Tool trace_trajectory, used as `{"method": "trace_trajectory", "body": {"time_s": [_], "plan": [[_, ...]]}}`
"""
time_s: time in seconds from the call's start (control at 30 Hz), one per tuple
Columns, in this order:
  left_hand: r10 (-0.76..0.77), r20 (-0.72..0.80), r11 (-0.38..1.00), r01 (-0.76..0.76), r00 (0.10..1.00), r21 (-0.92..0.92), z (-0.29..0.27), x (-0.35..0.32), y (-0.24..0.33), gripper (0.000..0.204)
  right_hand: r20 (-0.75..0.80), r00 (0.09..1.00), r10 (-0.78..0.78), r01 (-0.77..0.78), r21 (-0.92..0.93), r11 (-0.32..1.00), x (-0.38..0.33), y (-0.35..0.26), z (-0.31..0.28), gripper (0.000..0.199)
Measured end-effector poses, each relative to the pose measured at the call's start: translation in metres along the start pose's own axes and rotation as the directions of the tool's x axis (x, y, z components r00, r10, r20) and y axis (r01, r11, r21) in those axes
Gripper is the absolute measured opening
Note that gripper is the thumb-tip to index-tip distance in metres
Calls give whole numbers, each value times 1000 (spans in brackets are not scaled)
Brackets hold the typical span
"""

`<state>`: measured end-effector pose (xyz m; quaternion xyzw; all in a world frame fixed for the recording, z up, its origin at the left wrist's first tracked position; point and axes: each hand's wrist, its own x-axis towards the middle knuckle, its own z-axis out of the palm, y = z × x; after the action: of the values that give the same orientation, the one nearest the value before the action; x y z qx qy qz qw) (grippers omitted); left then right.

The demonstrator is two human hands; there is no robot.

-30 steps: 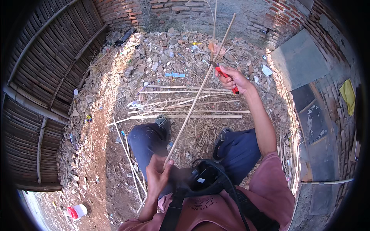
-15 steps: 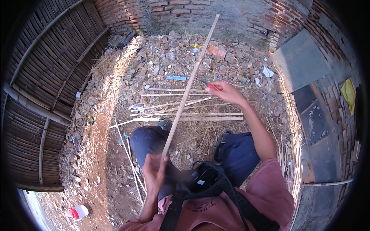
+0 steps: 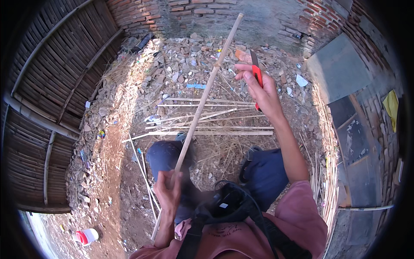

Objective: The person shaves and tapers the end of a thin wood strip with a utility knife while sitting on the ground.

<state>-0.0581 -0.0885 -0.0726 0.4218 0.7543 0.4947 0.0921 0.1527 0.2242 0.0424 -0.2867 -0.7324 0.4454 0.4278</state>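
Note:
My left hand [image 3: 167,192] is closed round a long pale bamboo strip [image 3: 202,97], low on its length. The strip slants away from me over my left knee, its far end up against the view of the brick wall. In my right hand [image 3: 268,97] is a red utility knife [image 3: 258,77], held upright with its dark blade pointing away. The knife is to the right of the strip, apart from it. My index finger is stretched toward the strip. Several cut bamboo strips [image 3: 233,133] lie crosswise on the ground beyond my knees.
Rubble [image 3: 189,64] covers the ground up to a brick wall [image 3: 207,9]. A woven bamboo panel [image 3: 47,73] stands at left, grey boards [image 3: 340,67] lean at right. A red-lidded tub [image 3: 88,236] sits at lower left. More thin strips [image 3: 328,190] lie at right.
My right hand has moved away from the strip to the right, and the knife has swung from pointing at the strip to upright. The strip and my left hand have shifted slightly left.

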Motion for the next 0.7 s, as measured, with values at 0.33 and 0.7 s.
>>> {"method": "trace_trajectory", "body": {"time_s": [0.33,0.7], "plan": [[12,55,999,-13,998,30,-1,-2,2,26,74,931,356,-348,-106,932,25,73,0,61],[-56,214,998,48,975,45,-26,13,2,33,-12,999,50,-50,-413,909,23,65,-3,29]]}}
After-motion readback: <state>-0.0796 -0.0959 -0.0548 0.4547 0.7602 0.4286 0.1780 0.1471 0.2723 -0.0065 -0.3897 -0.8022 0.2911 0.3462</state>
